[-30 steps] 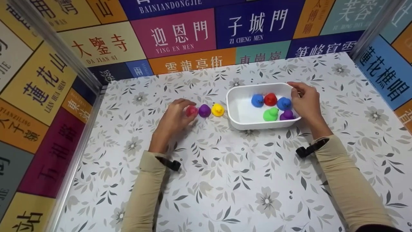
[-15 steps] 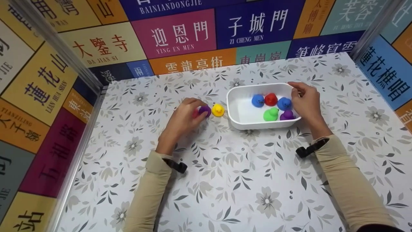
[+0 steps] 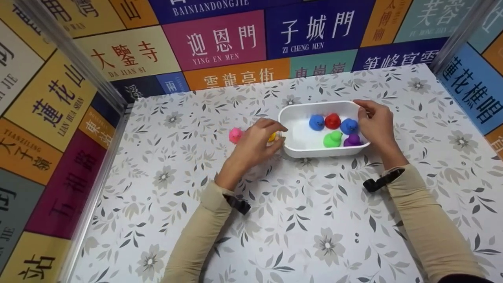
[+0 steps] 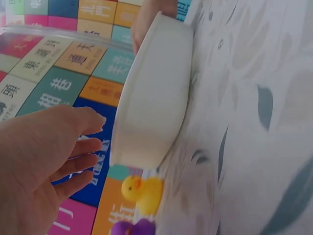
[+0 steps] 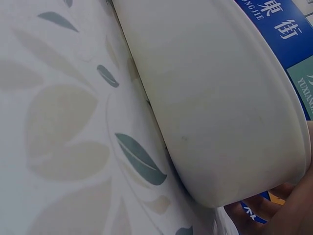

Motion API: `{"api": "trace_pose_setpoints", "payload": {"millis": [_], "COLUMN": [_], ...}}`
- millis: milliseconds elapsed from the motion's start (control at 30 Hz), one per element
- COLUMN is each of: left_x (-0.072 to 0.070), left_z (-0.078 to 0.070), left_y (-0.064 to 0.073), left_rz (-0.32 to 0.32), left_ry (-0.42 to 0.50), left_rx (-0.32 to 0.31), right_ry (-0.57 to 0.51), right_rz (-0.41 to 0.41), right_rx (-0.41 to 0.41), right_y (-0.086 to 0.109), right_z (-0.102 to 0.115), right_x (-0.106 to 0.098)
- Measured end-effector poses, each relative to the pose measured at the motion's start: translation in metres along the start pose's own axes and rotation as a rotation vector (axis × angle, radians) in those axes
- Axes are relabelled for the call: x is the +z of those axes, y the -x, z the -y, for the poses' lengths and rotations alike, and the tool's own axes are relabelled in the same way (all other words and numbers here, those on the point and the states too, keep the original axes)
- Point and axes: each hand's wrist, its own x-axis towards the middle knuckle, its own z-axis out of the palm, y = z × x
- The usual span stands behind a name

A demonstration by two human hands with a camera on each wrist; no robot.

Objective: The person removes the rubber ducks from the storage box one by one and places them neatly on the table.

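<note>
My left hand (image 3: 255, 143) hovers over the row of small rubber ducks, its fingertips near the left end of a white plastic tub (image 3: 300, 151). In the left wrist view its fingers are relaxed and apart, with nothing between them. A yellow duck (image 4: 146, 195) and a purple duck (image 4: 134, 227) sit below that hand, close to the tub. A pink duck (image 3: 235, 135) stands to the left; the hand mostly covers the others in the head view. My right hand (image 3: 379, 124) grips the tub's right end by the rim.
Inside the tub lie two blue ducks (image 3: 316, 122), a red duck (image 3: 333, 121), a green duck (image 3: 333, 139) and a purple one. The table (image 3: 290, 243) wears a leaf-patterned cover. Printed panels (image 3: 220, 39) rise behind and at both sides.
My left hand has moved right, from the pink duck past the purple one to above the yellow duck beside the tub. The ducks and my right hand have stayed put.
</note>
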Motion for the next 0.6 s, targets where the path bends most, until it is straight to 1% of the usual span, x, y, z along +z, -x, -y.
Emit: {"api": "trace_pose_setpoints", "payload": {"millis": [133, 200, 367, 600], "left_x": [0.013, 0.019, 0.032, 0.047], "left_z": [-0.009, -0.013, -0.019, -0.030], "left_y": [-0.012, -0.018, -0.034, -0.054], "left_rz": [0.017, 0.018, 0.012, 0.023], "left_ry": [0.007, 0.016, 0.049, 0.121], "left_rx": [0.017, 0.015, -0.010, -0.052], "right_ry": [-0.004, -0.009, -0.021, -0.020], "right_rz": [-0.001, -0.006, -0.023, -0.019], "right_rx": [-0.003, -0.014, -0.046, -0.023], "right_y": [-0.001, -0.001, -0.002, 0.000], "right_z": [-0.002, -0.002, -0.004, -0.002], "right_x": [0.000, 0.001, 0.002, 0.002]}}
